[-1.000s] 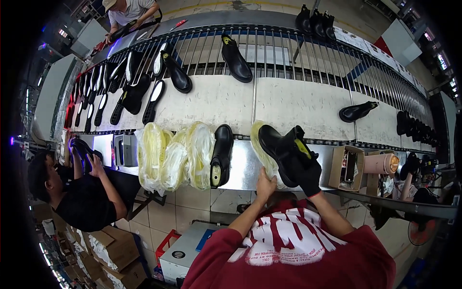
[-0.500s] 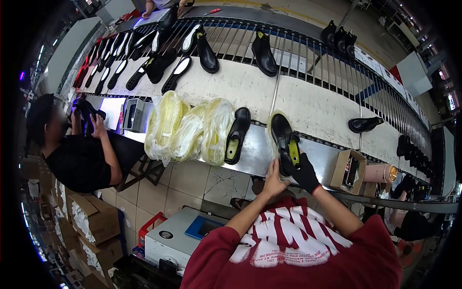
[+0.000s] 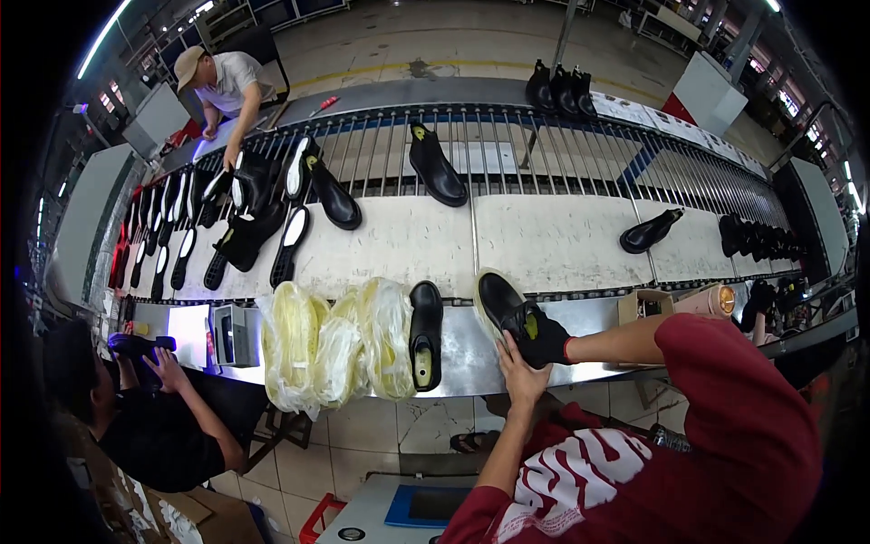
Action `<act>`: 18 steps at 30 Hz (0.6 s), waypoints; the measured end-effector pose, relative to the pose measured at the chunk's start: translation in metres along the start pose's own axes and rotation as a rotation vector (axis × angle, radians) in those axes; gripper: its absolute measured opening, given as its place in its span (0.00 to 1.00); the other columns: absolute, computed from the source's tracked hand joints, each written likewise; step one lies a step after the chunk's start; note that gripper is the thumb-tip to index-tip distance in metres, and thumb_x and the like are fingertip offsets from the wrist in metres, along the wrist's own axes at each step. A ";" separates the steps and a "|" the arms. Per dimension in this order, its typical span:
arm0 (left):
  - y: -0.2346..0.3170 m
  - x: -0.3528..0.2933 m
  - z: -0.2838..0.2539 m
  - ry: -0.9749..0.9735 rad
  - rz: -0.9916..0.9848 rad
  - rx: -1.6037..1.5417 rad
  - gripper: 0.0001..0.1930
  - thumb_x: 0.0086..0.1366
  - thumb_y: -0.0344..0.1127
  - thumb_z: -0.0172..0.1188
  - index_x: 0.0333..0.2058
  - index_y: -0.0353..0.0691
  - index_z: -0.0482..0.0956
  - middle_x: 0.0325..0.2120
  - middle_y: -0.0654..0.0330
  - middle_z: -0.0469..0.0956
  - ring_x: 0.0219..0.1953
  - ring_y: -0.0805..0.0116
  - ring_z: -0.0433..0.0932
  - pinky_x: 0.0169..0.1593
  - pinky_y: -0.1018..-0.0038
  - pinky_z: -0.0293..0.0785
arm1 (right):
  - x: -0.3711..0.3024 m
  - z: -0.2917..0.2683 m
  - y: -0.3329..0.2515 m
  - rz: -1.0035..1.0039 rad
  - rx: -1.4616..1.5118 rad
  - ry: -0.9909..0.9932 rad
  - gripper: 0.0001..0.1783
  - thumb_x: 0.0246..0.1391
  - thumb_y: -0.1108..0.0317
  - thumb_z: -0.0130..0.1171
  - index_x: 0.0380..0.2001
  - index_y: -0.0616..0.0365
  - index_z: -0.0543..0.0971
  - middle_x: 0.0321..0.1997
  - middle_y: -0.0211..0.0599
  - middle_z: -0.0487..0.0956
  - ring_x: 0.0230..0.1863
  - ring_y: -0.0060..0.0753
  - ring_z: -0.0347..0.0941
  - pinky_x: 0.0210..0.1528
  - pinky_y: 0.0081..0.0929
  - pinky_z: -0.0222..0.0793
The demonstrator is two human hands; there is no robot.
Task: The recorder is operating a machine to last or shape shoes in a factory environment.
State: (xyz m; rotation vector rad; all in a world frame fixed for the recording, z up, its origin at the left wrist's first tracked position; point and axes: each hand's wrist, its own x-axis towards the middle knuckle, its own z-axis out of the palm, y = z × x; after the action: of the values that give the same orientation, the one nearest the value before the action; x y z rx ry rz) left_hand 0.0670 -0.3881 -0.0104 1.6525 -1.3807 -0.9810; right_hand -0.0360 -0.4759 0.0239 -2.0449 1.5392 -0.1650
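Note:
A black ankle boot (image 3: 497, 297) with a pale, translucent edge around its sole is held at the metal table's near edge, its toe pointing away from me. My right hand (image 3: 544, 343), in a black glove, grips the boot's heel and shaft, covering much of the yellow-green lining. Bare, my left hand (image 3: 523, 374) has its fingers closed against the near left side of the same boot; its fingertips are partly hidden. To the left stands another black boot (image 3: 425, 331), apart from both hands. Beside that one lie several yellowish translucent sole-shaped pieces (image 3: 385, 340) in clear plastic.
Beyond the metal table (image 3: 462, 340) runs a white-and-roller conveyor (image 3: 544, 231) carrying boots and black soles (image 3: 290, 245). A cardboard box (image 3: 642, 306) and a pink cylinder (image 3: 707, 299) stand right. One co-worker (image 3: 163, 417) sits left; another (image 3: 231, 86) reaches over the conveyor's far side.
The view has tilted upward. The boot has turned, its toe swinging left and its sole edge showing more. My right forearm has risen to come in from the right. The far co-worker now reaches toward the soles.

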 end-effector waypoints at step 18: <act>-0.024 0.045 -0.043 -0.551 -0.641 -0.978 0.52 0.63 0.74 0.54 0.72 0.42 0.51 0.68 0.51 0.63 0.67 0.55 0.65 0.70 0.57 0.60 | -0.032 -0.056 0.028 0.268 0.736 -0.090 0.28 0.57 0.66 0.67 0.60 0.62 0.74 0.56 0.38 0.80 0.54 0.35 0.78 0.57 0.33 0.75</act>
State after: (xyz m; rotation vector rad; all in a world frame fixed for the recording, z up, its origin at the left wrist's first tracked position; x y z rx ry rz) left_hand 0.1212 -0.4265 -0.0180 1.0569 -0.4171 -2.1609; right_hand -0.0939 -0.4716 0.0635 -1.2474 1.4000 -0.4513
